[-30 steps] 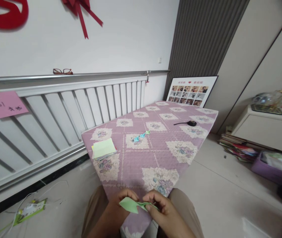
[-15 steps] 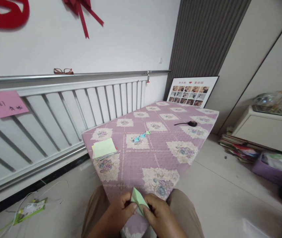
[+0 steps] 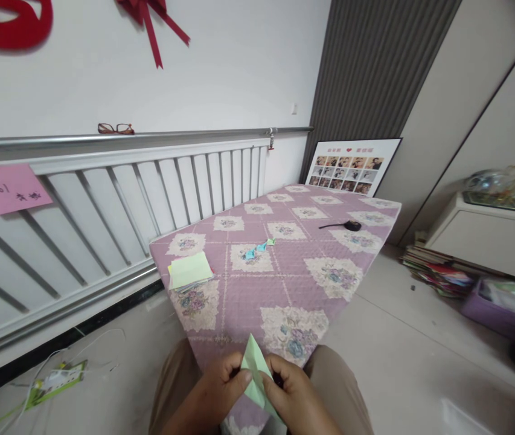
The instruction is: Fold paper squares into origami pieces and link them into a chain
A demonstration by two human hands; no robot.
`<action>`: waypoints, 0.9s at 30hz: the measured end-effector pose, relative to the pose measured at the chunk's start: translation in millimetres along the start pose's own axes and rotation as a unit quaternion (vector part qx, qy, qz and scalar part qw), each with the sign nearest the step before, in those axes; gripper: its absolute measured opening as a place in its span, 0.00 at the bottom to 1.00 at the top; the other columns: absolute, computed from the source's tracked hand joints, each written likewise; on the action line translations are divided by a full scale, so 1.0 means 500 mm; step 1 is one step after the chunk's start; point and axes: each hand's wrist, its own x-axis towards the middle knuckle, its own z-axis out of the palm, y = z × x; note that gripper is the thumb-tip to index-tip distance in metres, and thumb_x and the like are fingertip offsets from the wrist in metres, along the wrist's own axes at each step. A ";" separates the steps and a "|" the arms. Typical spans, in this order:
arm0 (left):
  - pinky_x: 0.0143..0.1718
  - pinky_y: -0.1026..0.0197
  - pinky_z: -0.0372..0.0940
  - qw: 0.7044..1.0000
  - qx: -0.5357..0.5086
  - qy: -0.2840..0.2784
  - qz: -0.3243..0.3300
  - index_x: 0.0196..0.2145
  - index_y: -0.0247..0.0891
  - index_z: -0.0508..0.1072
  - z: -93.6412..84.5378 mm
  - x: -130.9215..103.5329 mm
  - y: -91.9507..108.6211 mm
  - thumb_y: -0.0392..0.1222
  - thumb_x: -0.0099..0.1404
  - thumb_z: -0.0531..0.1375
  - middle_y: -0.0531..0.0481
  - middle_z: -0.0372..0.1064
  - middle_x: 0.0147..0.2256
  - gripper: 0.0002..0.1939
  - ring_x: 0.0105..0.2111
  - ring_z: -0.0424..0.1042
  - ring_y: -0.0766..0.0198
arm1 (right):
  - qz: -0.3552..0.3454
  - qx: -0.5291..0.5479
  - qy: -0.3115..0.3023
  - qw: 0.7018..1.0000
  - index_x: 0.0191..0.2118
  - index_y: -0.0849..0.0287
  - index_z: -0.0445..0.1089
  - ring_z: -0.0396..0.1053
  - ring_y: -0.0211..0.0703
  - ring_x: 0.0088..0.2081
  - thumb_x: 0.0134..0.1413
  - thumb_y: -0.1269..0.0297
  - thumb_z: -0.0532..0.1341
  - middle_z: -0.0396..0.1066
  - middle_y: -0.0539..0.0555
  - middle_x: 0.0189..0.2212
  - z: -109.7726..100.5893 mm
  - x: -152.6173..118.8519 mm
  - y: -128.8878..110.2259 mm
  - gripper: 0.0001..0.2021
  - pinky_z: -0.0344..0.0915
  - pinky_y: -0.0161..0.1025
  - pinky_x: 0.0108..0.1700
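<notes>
Paper (image 3: 256,376), pale green, folded, above table's (image 3: 248,302) near corner | left hand (image 3: 221,382), right hand (image 3: 292,388): both pinching it | underside hidden, creases unclear

Specs (image 3: 116,129) on pipe (image 3: 203,132) abv rad (image 3: 154,193)

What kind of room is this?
Probably a room in a home: a white radiator along the wall, a floral tablecloth, and a framed photo board at the cloth's far end.
</notes>
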 end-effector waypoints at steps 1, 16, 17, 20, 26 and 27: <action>0.34 0.64 0.59 1.000 -0.001 0.000 0.003 0.30 0.34 0.70 0.000 0.001 -0.004 0.48 0.63 0.54 0.51 0.65 0.29 0.14 0.31 0.63 0.63 | 0.003 0.003 -0.003 1.000 0.25 0.59 0.68 0.61 0.38 0.27 0.52 0.64 0.56 0.65 0.47 0.22 0.000 0.000 0.002 0.08 0.57 0.32 0.29; 0.37 0.62 0.58 0.983 0.090 0.157 0.040 0.31 0.38 0.66 0.046 0.015 -0.025 0.38 0.63 0.50 0.51 0.64 0.30 0.07 0.33 0.64 0.62 | -0.073 -0.250 0.081 0.962 0.27 0.57 0.68 0.68 0.42 0.30 0.55 0.70 0.53 0.70 0.52 0.26 0.021 0.009 0.007 0.09 0.59 0.35 0.32; 0.37 0.62 0.59 0.986 0.060 0.153 0.037 0.31 0.38 0.66 0.048 0.015 -0.028 0.40 0.65 0.49 0.51 0.64 0.30 0.08 0.33 0.63 0.62 | -0.074 -0.269 0.084 0.957 0.28 0.57 0.67 0.68 0.42 0.30 0.55 0.71 0.53 0.70 0.52 0.27 0.022 0.008 0.008 0.09 0.59 0.35 0.32; 0.35 0.62 0.60 0.991 -0.020 0.130 0.035 0.33 0.38 0.65 0.050 0.019 -0.040 0.45 0.67 0.47 0.53 0.62 0.29 0.12 0.32 0.63 0.63 | -0.073 -0.308 0.088 0.944 0.28 0.58 0.66 0.69 0.43 0.31 0.56 0.71 0.53 0.70 0.53 0.27 0.023 0.007 0.013 0.09 0.60 0.36 0.32; 0.38 0.63 0.60 0.988 -0.014 0.151 0.009 0.33 0.38 0.65 0.055 0.035 -0.051 0.38 0.59 0.55 0.53 0.65 0.31 0.04 0.34 0.65 0.63 | -0.076 -0.330 0.096 0.936 0.29 0.57 0.67 0.70 0.43 0.31 0.54 0.75 0.54 0.70 0.52 0.28 0.028 0.011 0.021 0.08 0.61 0.35 0.32; 0.38 0.63 0.60 0.988 -0.001 0.154 0.003 0.34 0.38 0.65 0.055 0.037 -0.051 0.37 0.60 0.54 0.52 0.66 0.32 0.04 0.35 0.66 0.63 | -0.077 -0.332 0.098 0.935 0.29 0.57 0.67 0.71 0.43 0.31 0.54 0.75 0.54 0.70 0.51 0.28 0.030 0.012 0.024 0.08 0.61 0.35 0.32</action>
